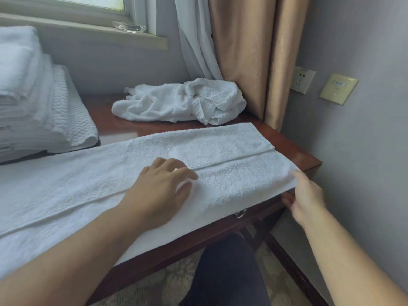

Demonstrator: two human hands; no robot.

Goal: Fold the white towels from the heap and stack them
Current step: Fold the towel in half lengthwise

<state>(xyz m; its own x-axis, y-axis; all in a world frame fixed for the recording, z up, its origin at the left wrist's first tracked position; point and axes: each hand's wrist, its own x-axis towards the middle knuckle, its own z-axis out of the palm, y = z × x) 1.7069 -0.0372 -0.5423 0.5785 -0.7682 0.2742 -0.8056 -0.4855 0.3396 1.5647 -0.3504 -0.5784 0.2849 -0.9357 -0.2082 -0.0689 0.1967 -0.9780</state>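
Observation:
A long white towel (pixel 220 149) lies spread along the front of the wooden table (pixel 304 157), folded lengthwise with a seam running across it. My left hand (pixel 161 191) rests flat on the towel near its middle, fingers relaxed. My right hand (pixel 302 195) pinches the towel's right near corner at the table's edge. A crumpled heap of white towels (pixel 176 102) sits at the back of the table. A stack of folded white towels (pixel 33 102) stands at the left.
Beige and white curtains (pixel 242 51) hang behind the heap under a window sill. A wall with a socket (pixel 302 79) and a switch plate (pixel 339 89) stands close on the right. A drawer pull (pixel 240 214) shows below the table's front edge.

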